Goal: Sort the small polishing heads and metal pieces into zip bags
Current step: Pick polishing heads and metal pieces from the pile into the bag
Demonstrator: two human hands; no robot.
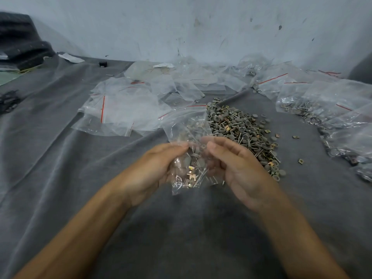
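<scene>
A clear zip bag point(189, 158) hangs between my two hands above the grey cloth, holding grey polishing heads, pins and brass-coloured metal clips in its lower part. My left hand point(153, 168) grips the bag's left side, fingers curled round the plastic. On the bag's right side my right hand point(237, 168) holds it, thumb on top. A loose pile of polishing heads and metal pieces point(241, 129) lies just beyond my right hand.
Empty zip bags with red seal lines point(124, 105) lie spread at the left and back. Filled bags point(332, 109) are heaped at the right. A few stray clips point(300, 161) dot the grey cloth point(60, 158). A dark folded object point(20, 41) sits far left by the wall.
</scene>
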